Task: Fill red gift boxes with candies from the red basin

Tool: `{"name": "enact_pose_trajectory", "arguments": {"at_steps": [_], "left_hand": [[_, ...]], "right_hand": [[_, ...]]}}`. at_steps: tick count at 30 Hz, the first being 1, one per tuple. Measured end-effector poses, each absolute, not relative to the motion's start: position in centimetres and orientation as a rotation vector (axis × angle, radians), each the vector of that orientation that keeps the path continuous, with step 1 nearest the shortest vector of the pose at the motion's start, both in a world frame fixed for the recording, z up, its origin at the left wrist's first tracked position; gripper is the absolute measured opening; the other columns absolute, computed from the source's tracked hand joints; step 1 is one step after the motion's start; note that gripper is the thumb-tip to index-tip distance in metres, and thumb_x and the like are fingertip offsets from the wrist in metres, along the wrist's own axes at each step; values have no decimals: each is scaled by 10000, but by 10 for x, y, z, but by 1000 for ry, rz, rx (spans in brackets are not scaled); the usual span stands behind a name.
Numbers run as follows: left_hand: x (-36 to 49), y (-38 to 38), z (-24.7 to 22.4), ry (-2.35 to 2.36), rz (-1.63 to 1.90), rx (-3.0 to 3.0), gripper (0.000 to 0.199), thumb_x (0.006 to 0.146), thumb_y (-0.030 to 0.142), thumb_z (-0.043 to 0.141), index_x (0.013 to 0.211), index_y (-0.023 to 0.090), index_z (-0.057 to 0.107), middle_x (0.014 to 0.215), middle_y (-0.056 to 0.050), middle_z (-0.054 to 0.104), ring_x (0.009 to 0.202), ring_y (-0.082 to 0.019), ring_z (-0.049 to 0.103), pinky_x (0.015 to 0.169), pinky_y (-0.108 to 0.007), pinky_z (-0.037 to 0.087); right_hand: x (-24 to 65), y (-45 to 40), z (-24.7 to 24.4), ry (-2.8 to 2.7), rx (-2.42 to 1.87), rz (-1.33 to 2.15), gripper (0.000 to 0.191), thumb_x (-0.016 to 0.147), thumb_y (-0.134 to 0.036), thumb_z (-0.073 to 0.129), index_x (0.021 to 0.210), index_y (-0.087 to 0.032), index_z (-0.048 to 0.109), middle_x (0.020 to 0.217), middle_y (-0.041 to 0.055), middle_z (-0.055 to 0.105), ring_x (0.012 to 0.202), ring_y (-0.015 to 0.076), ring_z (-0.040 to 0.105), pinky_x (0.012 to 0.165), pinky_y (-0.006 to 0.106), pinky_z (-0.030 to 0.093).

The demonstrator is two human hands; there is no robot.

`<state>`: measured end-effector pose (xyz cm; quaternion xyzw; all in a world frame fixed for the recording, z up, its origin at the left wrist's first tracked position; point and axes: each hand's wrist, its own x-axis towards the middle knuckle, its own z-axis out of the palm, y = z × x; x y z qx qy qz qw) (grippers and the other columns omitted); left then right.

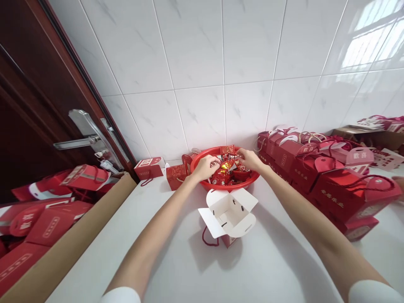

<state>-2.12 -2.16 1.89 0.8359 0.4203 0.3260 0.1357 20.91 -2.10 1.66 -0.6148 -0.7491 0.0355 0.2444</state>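
A red plastic basin (pixel 197 159) full of shiny red and gold wrapped candies (pixel 225 167) stands against the tiled wall. My left hand (pixel 206 167) is over its left side, fingers curled together among the candies; what they hold, if anything, is too small to make out. At the basin's right side my right hand (pixel 249 159) reaches in with bent fingers, their tips partly hidden by the candies. Just in front of the basin, between my forearms, an open gift box (pixel 229 213) stands upright, white inside, flaps spread. A dark red cord handle (pixel 210 240) hangs from its left side.
Closed red gift boxes (pixel 334 185) are stacked along the right. A cardboard carton (pixel 91 219) of more red boxes is at the left, by a dark door (pixel 34 92) with keys in its lock. Small red boxes (pixel 150 168) sit left of the basin.
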Motion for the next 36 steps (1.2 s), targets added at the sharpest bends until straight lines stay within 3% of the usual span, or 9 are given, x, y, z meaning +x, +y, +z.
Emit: {"name": "enact_pose_trajectory", "arguments": {"at_steps": [3,5,10,12,14,17,24,31,36], "left_hand": [[-13,0,8,1361,779,2442,208,777,138,627,946,162,746,980,-84,729,924,-228,687,893,-350,546],[-15,5,2,1378,739,2478,251,770,132,641,995,165,746,1052,-96,731,1025,-246,673,956,-365,525],[-17,8,-3,1346,718,2516,287,784,145,626,1041,192,745,1121,-84,729,1116,-252,650,1006,-371,503],[-14,9,-4,1370,692,2526,318,794,160,621,1091,176,735,1142,-105,719,1123,-269,649,999,-378,508],[-10,11,-6,1368,674,2562,349,802,168,618,1135,166,720,1167,-120,707,1136,-282,642,1002,-387,507],[-4,13,-8,1273,642,2669,343,815,182,612,1143,166,713,1170,-115,703,1149,-280,631,1029,-393,489],[10,12,-4,1017,291,2954,395,853,312,635,1217,167,688,1292,-138,631,1230,-309,576,1078,-425,446],[28,21,-1,1028,118,3001,641,843,353,647,1446,180,513,1426,-165,540,1307,-343,518,1100,-442,410],[41,31,-4,871,197,2942,642,779,279,667,1411,223,565,1519,-110,480,1378,-339,452,1163,-428,334]], "right_hand": [[202,6,5,-2091,-1707,115,400,759,-38,569,1131,-160,650,1194,136,714,1079,289,668,864,326,483],[200,14,-2,-2095,-1714,119,361,712,-26,594,1035,-166,675,1184,146,716,1081,310,666,848,336,482],[205,19,-9,-2029,-1700,174,195,585,-11,616,659,-192,601,800,82,730,863,286,695,758,317,474],[209,20,-10,-1947,-1663,203,125,640,-91,614,685,-202,582,742,41,703,784,240,681,717,299,474],[212,21,-10,-1858,-1617,212,57,719,-195,583,773,-207,569,803,27,703,778,204,665,706,284,481],[215,24,-13,-1696,-1484,308,118,720,-281,568,795,-210,511,829,20,687,755,176,639,685,279,489],[219,23,-12,-1232,-1178,670,228,564,-262,613,702,-236,433,619,-38,592,645,163,573,592,274,452],[220,18,-6,-1109,-1098,702,165,592,-228,537,693,-239,408,606,-34,595,654,155,592,651,277,483],[221,21,-8,-1174,-1134,715,177,634,-226,522,727,-246,373,618,-32,584,660,162,601,662,284,492]]}}
